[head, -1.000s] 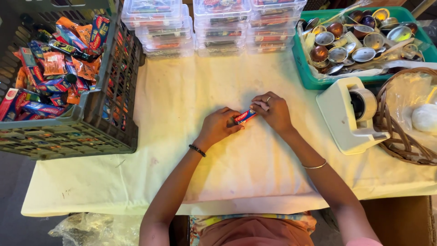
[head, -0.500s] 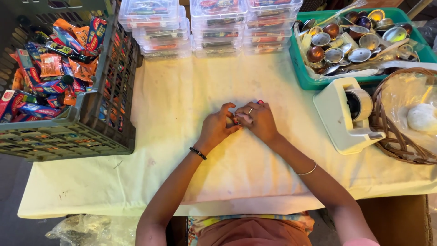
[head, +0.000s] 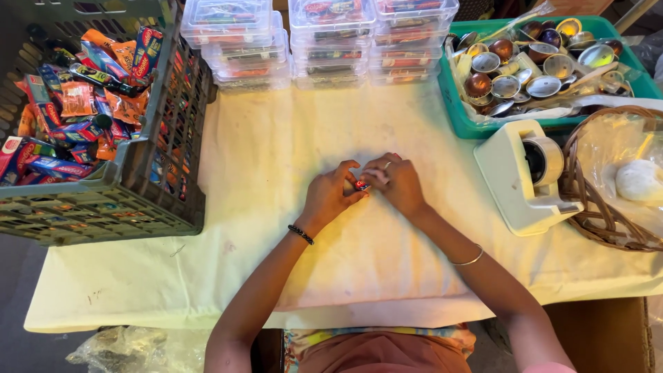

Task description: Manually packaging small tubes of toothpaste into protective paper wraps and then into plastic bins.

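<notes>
Both of my hands meet at the middle of a table covered with a pale yellow cloth (head: pixel 262 228). My left hand (head: pixel 330 195) and my right hand (head: pixel 395 182) are closed together around a small red wrapped packet (head: pixel 361 185), of which only a sliver shows between the fingertips. A dark bead bracelet sits on my left wrist and a thin bangle on my right forearm.
A dark plastic crate (head: pixel 148 173) full of colourful wrapped snack packets stands at the left. Stacks of clear lidded boxes (head: pixel 331 41) line the far edge. A green tray (head: pixel 463 117) of metal cups, a white tape dispenser (head: pixel 521 176) and a wicker basket (head: pixel 587 207) are at the right.
The red packet was stretched out between my fingers; my hands have since drawn together over it and now almost hide it. The view has drifted slightly.
</notes>
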